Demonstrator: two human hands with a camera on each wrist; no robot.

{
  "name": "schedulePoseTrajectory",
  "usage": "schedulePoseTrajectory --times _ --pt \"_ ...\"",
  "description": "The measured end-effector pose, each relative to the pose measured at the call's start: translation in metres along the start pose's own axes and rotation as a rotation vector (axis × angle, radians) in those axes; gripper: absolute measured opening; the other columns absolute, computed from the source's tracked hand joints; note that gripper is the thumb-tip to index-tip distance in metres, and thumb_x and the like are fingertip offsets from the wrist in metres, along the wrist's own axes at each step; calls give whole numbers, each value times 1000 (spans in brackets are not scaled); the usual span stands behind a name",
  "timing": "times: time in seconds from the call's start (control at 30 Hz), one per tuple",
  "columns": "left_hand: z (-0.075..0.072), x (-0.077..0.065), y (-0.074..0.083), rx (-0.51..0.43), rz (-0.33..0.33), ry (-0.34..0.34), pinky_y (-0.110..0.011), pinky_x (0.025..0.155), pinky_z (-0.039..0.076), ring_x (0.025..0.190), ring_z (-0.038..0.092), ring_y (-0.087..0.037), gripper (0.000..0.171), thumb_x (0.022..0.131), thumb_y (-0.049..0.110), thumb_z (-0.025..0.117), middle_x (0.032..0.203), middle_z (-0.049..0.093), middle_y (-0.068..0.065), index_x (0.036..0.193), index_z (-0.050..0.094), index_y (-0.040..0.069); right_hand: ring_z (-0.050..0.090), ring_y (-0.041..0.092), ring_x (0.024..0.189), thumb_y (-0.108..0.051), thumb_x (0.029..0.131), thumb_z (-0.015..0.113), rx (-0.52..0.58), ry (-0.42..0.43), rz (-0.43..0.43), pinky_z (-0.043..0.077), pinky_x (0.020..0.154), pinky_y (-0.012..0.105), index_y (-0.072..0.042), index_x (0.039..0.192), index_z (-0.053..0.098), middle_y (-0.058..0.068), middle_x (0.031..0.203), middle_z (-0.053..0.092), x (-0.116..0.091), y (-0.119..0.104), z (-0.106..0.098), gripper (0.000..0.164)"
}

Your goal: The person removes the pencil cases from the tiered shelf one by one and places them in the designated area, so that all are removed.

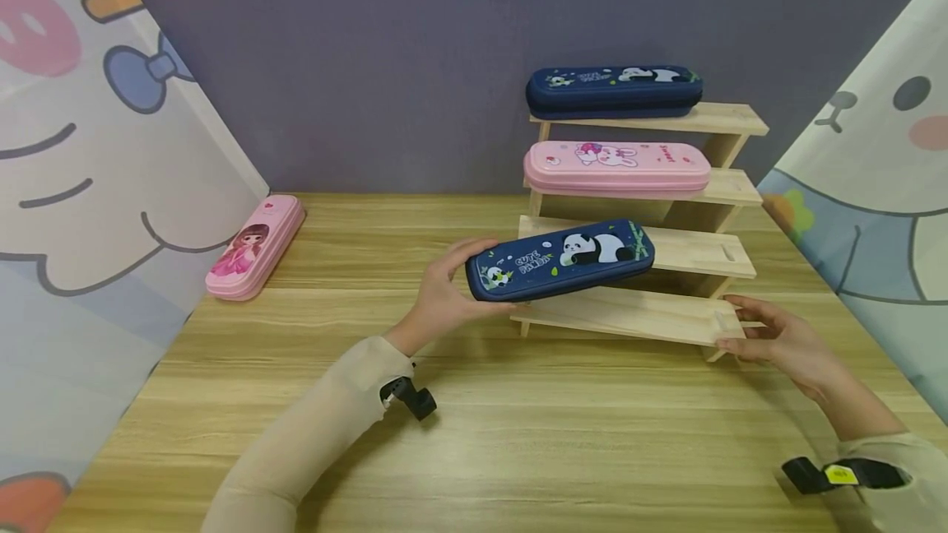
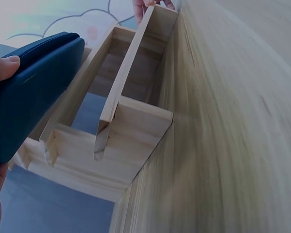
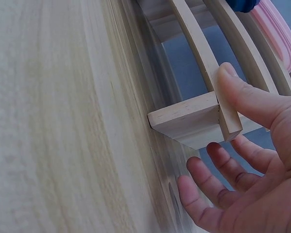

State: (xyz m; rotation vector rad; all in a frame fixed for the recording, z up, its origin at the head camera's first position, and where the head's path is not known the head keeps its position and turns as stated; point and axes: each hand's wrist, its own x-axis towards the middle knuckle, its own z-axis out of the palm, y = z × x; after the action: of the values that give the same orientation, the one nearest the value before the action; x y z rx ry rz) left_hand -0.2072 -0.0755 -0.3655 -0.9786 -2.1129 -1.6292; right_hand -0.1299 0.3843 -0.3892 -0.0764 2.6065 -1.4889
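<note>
My left hand (image 1: 444, 298) grips a navy pencil case (image 1: 563, 260) with a panda print by its left end, thumb along one long side and fingers along the other. The case is slightly tilted, in front of the lower steps of a wooden tiered rack (image 1: 696, 253). In the left wrist view the case (image 2: 38, 87) shows its dark side beside the rack's shelves. My right hand (image 1: 785, 348) pinches the right end of the rack's lowest shelf (image 1: 629, 312). In the right wrist view the thumb (image 3: 232, 87) presses on that shelf, the other fingers curled near its end.
Another navy panda pencil case (image 1: 615, 91) lies on the top shelf, and a pink rabbit pencil case (image 1: 618, 167) on the shelf below. A pink pencil case with a girl print (image 1: 255, 249) lies at the table's back left. A grey-blue panel (image 1: 355, 64) stands behind.
</note>
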Motion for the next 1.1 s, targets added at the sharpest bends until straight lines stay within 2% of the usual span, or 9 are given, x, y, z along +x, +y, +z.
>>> schedulePoseTrajectory --times 0.2,0.33,0.53,0.73,0.97,1.1 --pt "-13 -6 2 -18 -12 13 -46 102 44 117 56 -25 83 54 -3 96 128 61 -13 130 63 3 51 -8 95 -5 94 67 -1 3 -2 56 69 28 -21 152 37 28 134 32 0 -1 0 68" --pt "-21 -9 3 -15 -32 24 -44 101 45 117 55 -24 82 55 -3 95 129 61 -13 130 63 3 51 -7 95 -5 94 67 4 7 -2 56 70 27 -23 152 38 27 134 31 0 -1 0 67" --pt "-31 -17 3 5 -89 45 -41 100 46 119 54 -22 82 56 -1 96 131 60 -9 131 64 7 51 -7 95 -5 94 67 7 -1 -3 56 70 28 -20 153 37 27 134 32 0 0 0 68" --pt "-41 -24 4 33 -99 71 -45 97 48 116 55 -21 84 54 2 97 129 61 -7 131 64 8 49 -7 95 -4 94 67 12 -3 -2 56 70 27 -24 152 38 29 135 30 -1 2 0 67" --pt "-53 -31 2 29 -82 104 -32 96 48 114 56 -22 84 53 -3 97 127 62 -10 130 64 5 52 -6 94 -4 94 67 19 -7 -1 56 70 27 -21 153 36 27 133 31 -1 2 0 68" --pt "-59 -35 2 33 -72 127 -28 96 47 114 56 -21 84 52 -5 96 128 62 -14 129 64 1 53 -5 94 -3 94 66 24 -8 -3 56 69 27 -23 151 37 26 132 31 0 1 0 67"
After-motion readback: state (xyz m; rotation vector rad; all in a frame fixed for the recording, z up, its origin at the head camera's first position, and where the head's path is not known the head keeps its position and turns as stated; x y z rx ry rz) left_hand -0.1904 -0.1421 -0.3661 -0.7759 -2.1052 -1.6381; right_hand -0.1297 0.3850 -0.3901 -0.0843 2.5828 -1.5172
